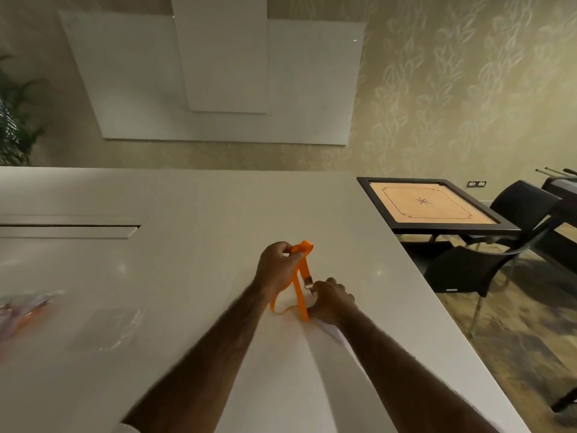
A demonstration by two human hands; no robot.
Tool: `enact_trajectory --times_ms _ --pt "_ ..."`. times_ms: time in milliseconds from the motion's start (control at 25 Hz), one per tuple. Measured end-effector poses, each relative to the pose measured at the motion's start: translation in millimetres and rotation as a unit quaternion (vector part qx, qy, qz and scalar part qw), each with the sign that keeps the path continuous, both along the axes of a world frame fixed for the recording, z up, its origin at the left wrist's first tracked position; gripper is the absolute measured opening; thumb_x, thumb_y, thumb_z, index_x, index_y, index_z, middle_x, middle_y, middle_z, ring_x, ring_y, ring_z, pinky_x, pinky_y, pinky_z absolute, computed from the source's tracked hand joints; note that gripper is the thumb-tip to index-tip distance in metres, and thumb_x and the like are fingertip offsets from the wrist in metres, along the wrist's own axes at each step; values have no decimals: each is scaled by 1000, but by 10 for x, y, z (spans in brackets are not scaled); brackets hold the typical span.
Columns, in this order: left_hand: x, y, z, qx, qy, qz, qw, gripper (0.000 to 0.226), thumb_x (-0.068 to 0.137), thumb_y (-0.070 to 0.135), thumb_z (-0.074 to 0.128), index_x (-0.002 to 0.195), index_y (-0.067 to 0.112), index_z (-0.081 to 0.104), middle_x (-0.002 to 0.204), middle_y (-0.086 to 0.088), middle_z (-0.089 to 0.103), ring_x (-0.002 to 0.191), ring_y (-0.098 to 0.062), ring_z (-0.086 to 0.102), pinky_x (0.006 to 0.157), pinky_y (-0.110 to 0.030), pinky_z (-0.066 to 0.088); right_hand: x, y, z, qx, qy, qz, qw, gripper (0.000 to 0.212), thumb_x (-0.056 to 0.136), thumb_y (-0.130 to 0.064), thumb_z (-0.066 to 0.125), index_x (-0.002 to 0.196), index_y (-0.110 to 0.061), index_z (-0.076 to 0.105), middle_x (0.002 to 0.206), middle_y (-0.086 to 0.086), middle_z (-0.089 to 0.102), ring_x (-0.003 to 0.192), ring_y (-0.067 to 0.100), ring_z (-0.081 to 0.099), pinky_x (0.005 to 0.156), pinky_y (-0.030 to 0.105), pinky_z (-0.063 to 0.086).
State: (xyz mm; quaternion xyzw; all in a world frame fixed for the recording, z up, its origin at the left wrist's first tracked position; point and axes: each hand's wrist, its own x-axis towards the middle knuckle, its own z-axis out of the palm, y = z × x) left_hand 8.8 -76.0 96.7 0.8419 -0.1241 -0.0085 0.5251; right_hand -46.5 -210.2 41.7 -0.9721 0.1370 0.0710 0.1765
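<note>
An orange lanyard strap (300, 282) is held up over the white table (193, 270) between both hands. My left hand (277, 269) grips the folded upper loop of the strap, fingers curled round it. My right hand (331, 303) lies lower and to the right, with its fingers curled round the strap's lower end, right next to the small metal clip (308, 285). A slack loop of strap hangs down to the tabletop between my wrists. Something white and flat shows under my right wrist.
Clear plastic bags (120, 329) lie on the table to the left, with a blurred bundle (23, 310) at the far left edge. A carrom board (432, 203) and black chairs (487, 260) stand beyond the table's right edge. A recessed slot (68, 228) runs along the table's left.
</note>
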Motion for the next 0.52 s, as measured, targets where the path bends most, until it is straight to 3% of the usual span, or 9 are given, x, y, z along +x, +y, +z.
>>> enact_trajectory --times_ms 120,280,360,440,520 --pt "45 113 168 -72 3 23 997 28 98 35 61 92 8 66 87 -3 71 78 -14 69 59 -25 54 102 74 87 133 -64 -28 989 43 86 -56 68 110 -20 69 113 3 61 104 24 59 90 43 52" --pt "92 260 318 -150 14 -13 989 24 102 29 53 106 8 66 102 -5 75 85 -19 74 63 -29 62 133 109 261 290 -77 29 953 23 88 -28 74 85 -6 68 85 2 62 75 18 58 67 31 47" --pt "113 313 402 -190 3 -18 982 24 103 28 53 104 8 67 101 -6 76 90 -21 74 65 -32 62 151 140 345 312 -79 21 947 18 83 -17 77 76 -7 64 77 3 62 67 16 55 61 27 45" --pt "148 381 470 -238 -2 -18 971 28 103 32 53 103 9 70 97 -4 78 92 -20 75 70 -34 63 203 157 461 285 -126 -49 949 13 81 -16 77 79 -6 68 76 3 65 62 16 57 51 23 44" --pt "203 489 501 -277 6 -9 961 37 103 38 52 102 8 73 94 -6 78 88 -20 75 74 -35 63 251 126 584 294 -193 -126 928 13 81 -16 75 81 -4 69 74 8 65 52 18 55 42 23 42"
